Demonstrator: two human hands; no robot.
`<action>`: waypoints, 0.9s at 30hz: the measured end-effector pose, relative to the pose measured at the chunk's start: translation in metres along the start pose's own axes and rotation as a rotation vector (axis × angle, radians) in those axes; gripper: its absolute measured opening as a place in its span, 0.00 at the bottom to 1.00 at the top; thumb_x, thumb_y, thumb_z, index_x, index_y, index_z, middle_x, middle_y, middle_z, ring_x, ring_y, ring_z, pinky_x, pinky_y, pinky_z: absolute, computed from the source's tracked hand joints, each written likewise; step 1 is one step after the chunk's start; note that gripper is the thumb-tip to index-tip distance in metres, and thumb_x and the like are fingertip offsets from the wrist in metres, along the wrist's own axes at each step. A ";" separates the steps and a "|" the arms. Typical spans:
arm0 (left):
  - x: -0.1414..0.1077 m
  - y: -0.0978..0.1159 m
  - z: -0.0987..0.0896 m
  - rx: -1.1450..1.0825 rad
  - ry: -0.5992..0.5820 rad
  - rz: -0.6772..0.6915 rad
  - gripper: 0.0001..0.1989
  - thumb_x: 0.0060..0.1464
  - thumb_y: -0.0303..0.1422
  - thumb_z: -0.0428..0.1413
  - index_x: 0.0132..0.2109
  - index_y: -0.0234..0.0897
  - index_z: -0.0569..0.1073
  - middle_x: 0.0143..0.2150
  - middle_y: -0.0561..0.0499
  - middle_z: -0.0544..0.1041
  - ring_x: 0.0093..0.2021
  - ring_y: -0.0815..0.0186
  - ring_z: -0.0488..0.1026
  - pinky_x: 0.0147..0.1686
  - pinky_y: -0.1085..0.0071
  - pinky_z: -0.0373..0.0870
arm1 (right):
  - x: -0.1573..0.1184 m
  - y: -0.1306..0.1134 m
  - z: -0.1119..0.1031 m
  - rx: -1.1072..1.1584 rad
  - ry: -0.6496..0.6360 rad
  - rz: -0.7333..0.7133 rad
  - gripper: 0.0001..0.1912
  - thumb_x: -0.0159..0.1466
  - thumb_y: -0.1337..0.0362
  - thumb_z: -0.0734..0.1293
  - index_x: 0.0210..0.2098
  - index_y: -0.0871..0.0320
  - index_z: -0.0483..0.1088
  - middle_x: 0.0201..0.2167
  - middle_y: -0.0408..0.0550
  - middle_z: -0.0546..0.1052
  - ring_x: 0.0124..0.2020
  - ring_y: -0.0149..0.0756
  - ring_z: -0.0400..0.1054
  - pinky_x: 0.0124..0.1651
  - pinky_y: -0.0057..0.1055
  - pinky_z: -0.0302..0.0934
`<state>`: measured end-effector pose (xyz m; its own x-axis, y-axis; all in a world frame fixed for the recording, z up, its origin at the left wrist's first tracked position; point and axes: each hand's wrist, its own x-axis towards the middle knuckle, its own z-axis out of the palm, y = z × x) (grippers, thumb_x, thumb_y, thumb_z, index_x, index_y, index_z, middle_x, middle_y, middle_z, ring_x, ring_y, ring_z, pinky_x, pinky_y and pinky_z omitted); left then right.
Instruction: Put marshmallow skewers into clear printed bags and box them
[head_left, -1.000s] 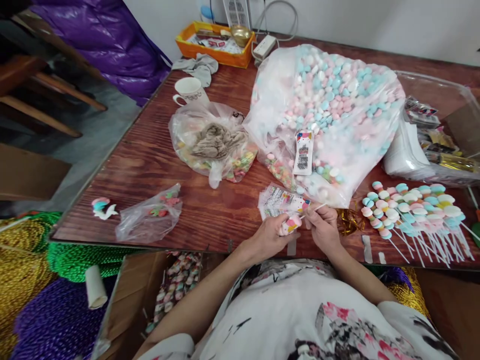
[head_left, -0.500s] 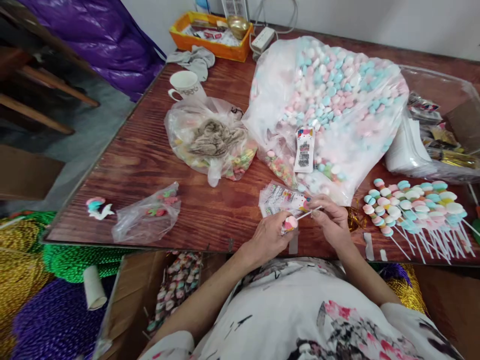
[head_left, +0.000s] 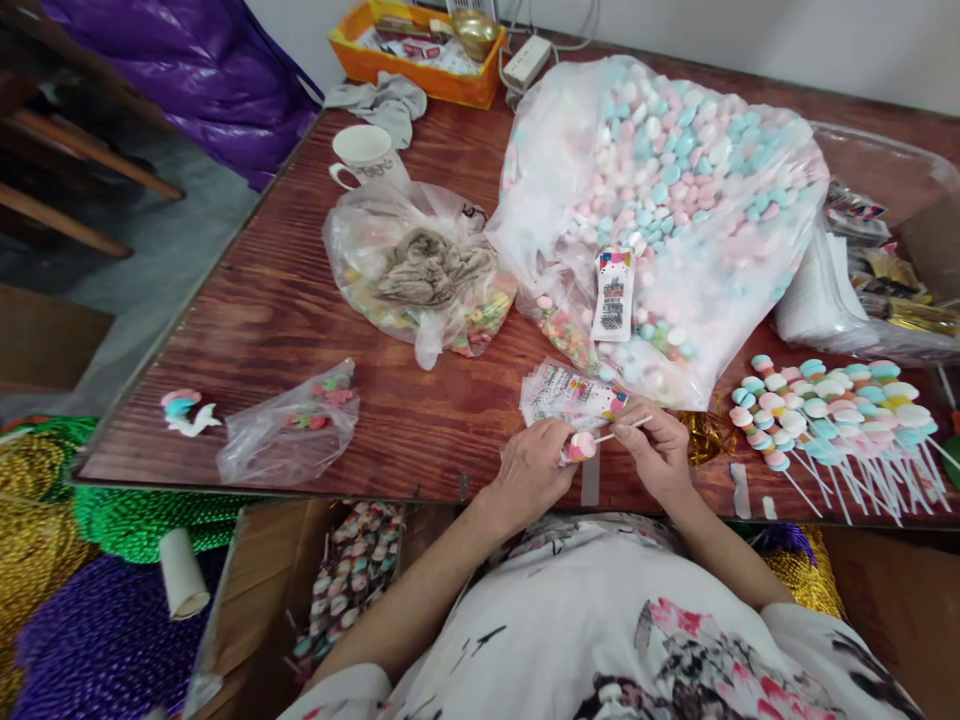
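Note:
My left hand [head_left: 531,468] is closed around the candy end of a marshmallow lollipop [head_left: 579,447], whose pink and white top shows beside the thumb. Part of it looks covered by a printed wrapper, mostly hidden in the palm. Pinched in the fingers of my right hand [head_left: 656,452] is the white stick, which points up and to the right. Just beyond both hands lies a fanned stack of printed clear wrappers [head_left: 566,395]. Many finished-looking marshmallow lollipops [head_left: 832,410] are piled to the right, their sticks toward the table's front edge.
A big clear bag of pastel marshmallows [head_left: 667,180] fills the back middle, a printed packet [head_left: 613,295] on it. Left of it are a bag of gummies [head_left: 427,280], a mug [head_left: 364,155] and an orange tray [head_left: 420,75]. A plastic bin [head_left: 900,250] stands at right.
The view has shifted slightly. My right hand has slid a little outward along the stick's end, showing more of it. My left hand keeps its hold on the candy.

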<state>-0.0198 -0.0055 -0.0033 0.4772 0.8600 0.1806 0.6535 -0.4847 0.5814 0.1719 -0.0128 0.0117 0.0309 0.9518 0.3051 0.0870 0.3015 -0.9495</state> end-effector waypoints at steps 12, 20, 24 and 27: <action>-0.007 -0.008 0.002 0.168 0.058 -0.087 0.06 0.55 0.31 0.54 0.31 0.39 0.64 0.29 0.50 0.73 0.30 0.64 0.69 0.29 0.69 0.57 | -0.009 -0.006 0.003 0.006 0.197 -0.089 0.06 0.62 0.71 0.66 0.30 0.55 0.70 0.26 0.42 0.71 0.29 0.32 0.66 0.35 0.32 0.61; -0.007 -0.001 0.003 0.049 -0.028 -0.142 0.04 0.55 0.33 0.54 0.34 0.38 0.66 0.27 0.52 0.72 0.28 0.64 0.69 0.27 0.70 0.55 | -0.007 -0.004 0.007 -0.054 0.023 -0.119 0.06 0.61 0.72 0.67 0.31 0.56 0.72 0.27 0.43 0.73 0.30 0.33 0.68 0.35 0.33 0.62; -0.004 0.007 0.001 -0.076 -0.048 -0.137 0.06 0.56 0.33 0.53 0.32 0.38 0.64 0.25 0.54 0.69 0.25 0.68 0.65 0.26 0.71 0.54 | -0.009 -0.003 0.012 -0.060 0.039 -0.143 0.06 0.61 0.73 0.67 0.32 0.55 0.73 0.27 0.43 0.73 0.30 0.32 0.68 0.35 0.32 0.62; -0.003 0.011 0.001 -0.211 -0.070 -0.117 0.08 0.55 0.30 0.53 0.29 0.38 0.62 0.24 0.56 0.65 0.23 0.71 0.60 0.25 0.73 0.52 | -0.012 -0.001 0.018 -0.056 -0.068 -0.153 0.06 0.62 0.73 0.67 0.33 0.55 0.73 0.27 0.43 0.74 0.31 0.32 0.68 0.35 0.30 0.62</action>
<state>-0.0135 -0.0134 0.0016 0.4501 0.8915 0.0516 0.5727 -0.3326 0.7493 0.1536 -0.0238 0.0076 -0.0543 0.8971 0.4385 0.1407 0.4417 -0.8861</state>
